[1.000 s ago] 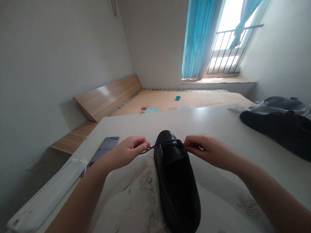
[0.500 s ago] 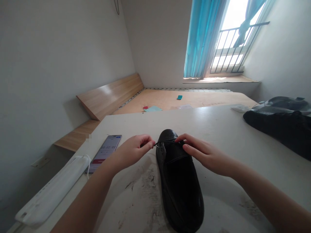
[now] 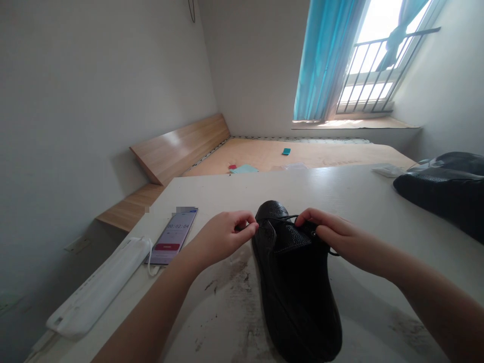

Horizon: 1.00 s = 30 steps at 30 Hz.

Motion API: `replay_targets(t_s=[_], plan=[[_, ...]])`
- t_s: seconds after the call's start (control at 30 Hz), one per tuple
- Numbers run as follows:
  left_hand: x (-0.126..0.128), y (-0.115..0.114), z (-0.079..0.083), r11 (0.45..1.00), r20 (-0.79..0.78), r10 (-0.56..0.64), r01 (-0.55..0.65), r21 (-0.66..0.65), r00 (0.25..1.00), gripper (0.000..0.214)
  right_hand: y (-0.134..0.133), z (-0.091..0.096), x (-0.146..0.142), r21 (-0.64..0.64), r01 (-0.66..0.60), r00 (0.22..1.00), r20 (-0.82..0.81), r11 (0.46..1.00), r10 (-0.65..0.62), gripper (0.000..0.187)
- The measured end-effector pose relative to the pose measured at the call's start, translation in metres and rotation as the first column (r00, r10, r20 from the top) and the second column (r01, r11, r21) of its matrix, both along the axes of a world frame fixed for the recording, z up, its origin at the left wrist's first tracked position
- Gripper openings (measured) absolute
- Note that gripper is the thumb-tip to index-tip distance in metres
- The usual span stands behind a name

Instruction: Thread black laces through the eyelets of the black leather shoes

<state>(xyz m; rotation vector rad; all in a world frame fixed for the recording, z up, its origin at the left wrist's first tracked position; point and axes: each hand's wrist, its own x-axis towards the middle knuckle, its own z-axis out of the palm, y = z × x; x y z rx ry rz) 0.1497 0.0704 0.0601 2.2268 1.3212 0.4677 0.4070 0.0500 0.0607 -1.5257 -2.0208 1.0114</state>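
Observation:
A black leather lace-up shoe [image 3: 298,333] stands on the white table, its toe pointing away from me and its opening toward me. A thin black shoelace [image 3: 282,218] crosses over the tongue [image 3: 289,237] near the toe. At the shoe's left edge, thumb and forefinger of my left hand [image 3: 230,237] are pinched together on the lace; its tip is hidden. My right hand [image 3: 340,239] grips the right eyelet flap, where a metal eyelet shows beside the thumb. A loop of lace hangs out below that hand.
On the left lie a phone [image 3: 174,234] showing a timer and a white power strip [image 3: 100,290] with a cable. Another black shoe [image 3: 446,201], partly under clear plastic, rests at the right. Beyond the table is a bed board [image 3: 325,151] with small items.
The right flap has been pulled outward, and my right fingers have shifted from the lace area onto it. My left hand stays by the left edge. The view has swung slightly left.

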Motion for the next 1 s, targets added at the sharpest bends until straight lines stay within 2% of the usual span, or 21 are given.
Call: replay_targets(t_s=[0.27,0.47,0.67,0.83,1.0], plan=[[0.001,-0.004,0.007,0.999,0.010,-0.009,0.008,0.035,1.000,0.023,-0.004,-0.001,-0.005,0.149,0.057,0.981,0.174,0.987,-0.083,0.027],[0.005,-0.008,0.008,0.996,0.009,-0.009,0.008,0.091,1.000,0.022,-0.001,0.000,0.000,0.175,0.038,0.955,0.284,0.984,-0.087,0.025],[0.006,-0.010,0.007,0.992,-0.006,0.012,-0.011,0.129,1.000,0.023,0.000,0.001,0.003,0.098,0.022,0.968,0.245,0.995,-0.046,0.021],[0.010,-0.010,0.005,0.993,0.003,0.020,-0.020,0.117,1.000,0.025,-0.001,-0.002,0.005,0.132,0.014,0.974,0.223,0.991,-0.043,0.021],[0.009,-0.010,0.004,0.993,0.011,-0.006,0.005,0.117,1.000,0.024,-0.001,-0.003,0.003,0.110,0.023,0.976,0.213,0.994,-0.047,0.021]])
